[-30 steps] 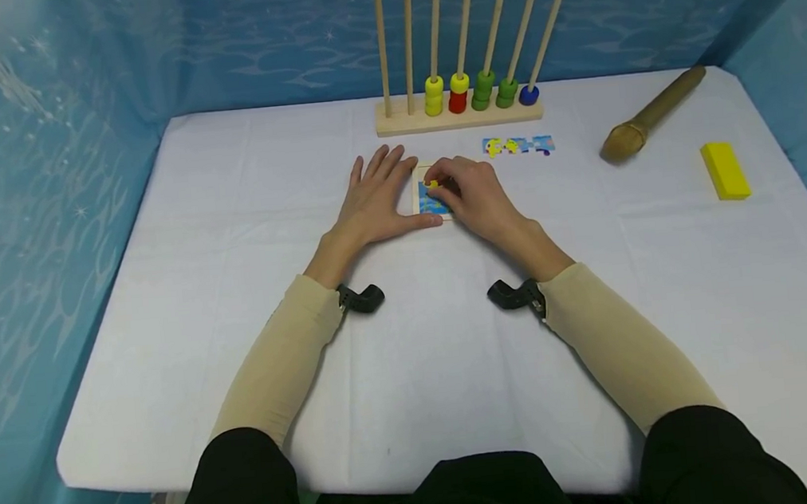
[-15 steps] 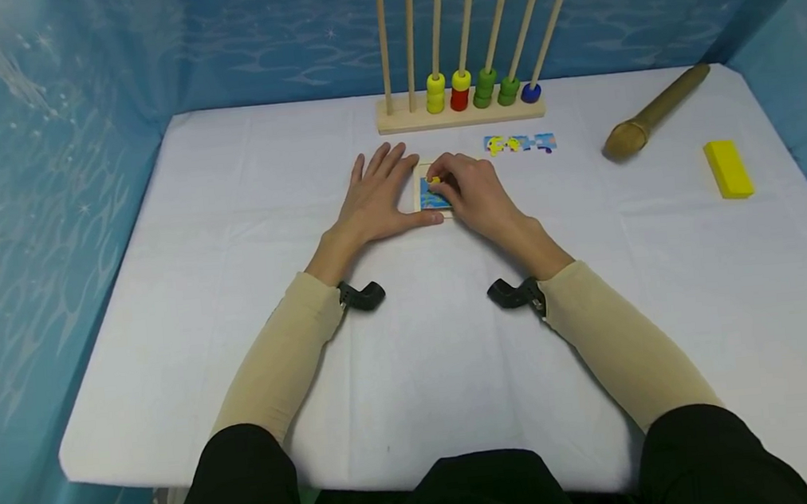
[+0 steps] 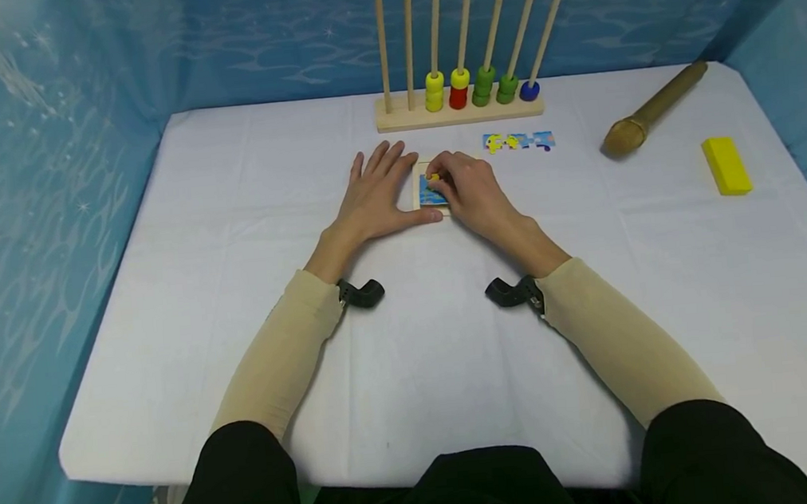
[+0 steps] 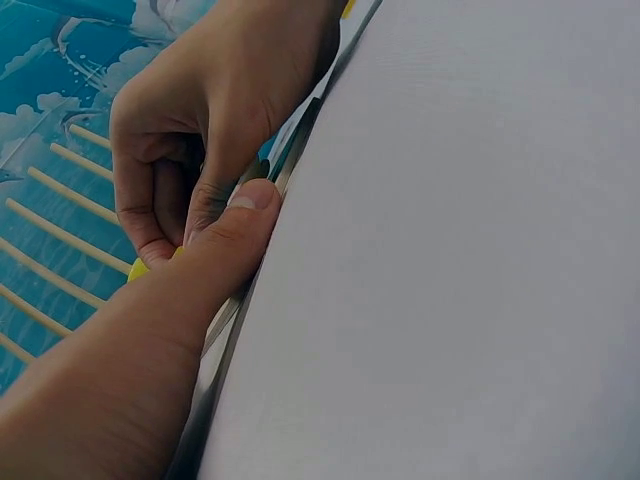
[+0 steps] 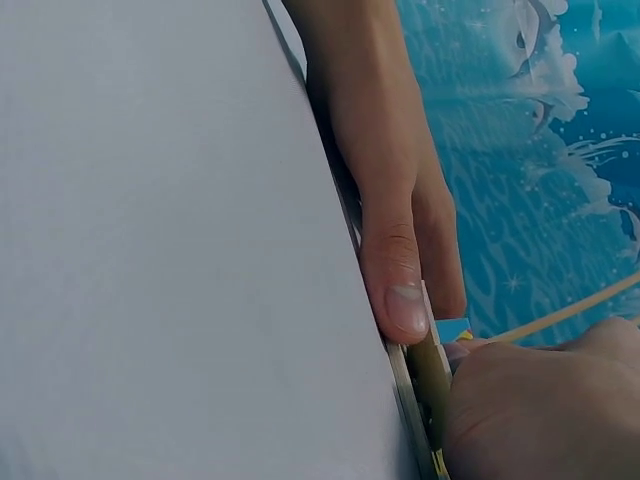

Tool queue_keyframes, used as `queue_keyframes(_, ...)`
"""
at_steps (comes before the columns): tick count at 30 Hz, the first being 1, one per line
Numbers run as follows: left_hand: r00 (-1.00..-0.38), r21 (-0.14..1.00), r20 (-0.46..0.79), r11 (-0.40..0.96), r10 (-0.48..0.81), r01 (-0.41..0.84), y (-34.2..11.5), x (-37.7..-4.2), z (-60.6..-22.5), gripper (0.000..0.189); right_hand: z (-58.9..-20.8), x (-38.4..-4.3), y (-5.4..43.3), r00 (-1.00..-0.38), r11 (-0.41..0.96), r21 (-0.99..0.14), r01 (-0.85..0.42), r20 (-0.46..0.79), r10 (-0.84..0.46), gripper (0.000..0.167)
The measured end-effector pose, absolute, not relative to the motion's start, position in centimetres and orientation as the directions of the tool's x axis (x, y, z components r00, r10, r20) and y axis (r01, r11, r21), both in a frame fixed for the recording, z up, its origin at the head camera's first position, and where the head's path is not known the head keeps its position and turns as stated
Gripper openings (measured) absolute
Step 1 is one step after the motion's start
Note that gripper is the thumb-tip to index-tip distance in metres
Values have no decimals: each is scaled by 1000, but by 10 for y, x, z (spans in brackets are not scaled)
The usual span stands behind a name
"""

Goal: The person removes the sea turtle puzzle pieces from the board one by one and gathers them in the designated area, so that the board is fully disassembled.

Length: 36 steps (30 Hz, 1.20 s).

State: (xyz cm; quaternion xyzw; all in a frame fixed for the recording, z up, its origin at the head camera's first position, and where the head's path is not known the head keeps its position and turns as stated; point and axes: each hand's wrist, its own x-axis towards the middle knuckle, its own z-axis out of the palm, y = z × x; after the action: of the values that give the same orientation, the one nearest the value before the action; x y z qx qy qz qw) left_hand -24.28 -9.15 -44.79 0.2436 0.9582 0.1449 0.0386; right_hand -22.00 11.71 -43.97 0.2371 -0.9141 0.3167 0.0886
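Right hand (image 3: pixel 471 186) pinches a yellow piece (image 3: pixel 434 177) at the puzzle board (image 3: pixel 431 197); seating cannot be determined. Left hand (image 3: pixel 372 195) lies spread, thumb against the board's near edge. Board sits between both hands. Loose puzzle pieces (image 3: pixel 523 141) lie beyond, rightward; bead rack (image 3: pixel 460 117) stands behind.

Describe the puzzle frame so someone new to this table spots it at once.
On the white table, find the peg stand with coloured beads at the far edge. Just this side of it lies the small puzzle frame, beside the left hand and partly hidden by the right hand. Pale wood borders its blue picture, unlike the loose puzzle pieces farther right, which have no border.
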Motion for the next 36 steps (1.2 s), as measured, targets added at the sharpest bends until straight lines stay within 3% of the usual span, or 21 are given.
queue_keyframes(16,-875,300,-9,836,484,459,-93,-242,-449,113,-444,-221,118,-862,666,-548,-506,295,-412,22)
queue_keyframes(22,-875,302,7,833,485,464,-93,-244,-449,112,-443,-222,120,-856,612,-602,-514,313,-411,24)
queue_keyframes(29,-876,322,20,826,482,462,-93,-246,-448,90,-444,-223,121,-871,579,-654,-487,310,-382,22)
queue_keyframes(36,-878,334,29,823,478,459,-93,-243,-448,88,-447,-224,122,-897,567,-697,-439,310,-314,21)
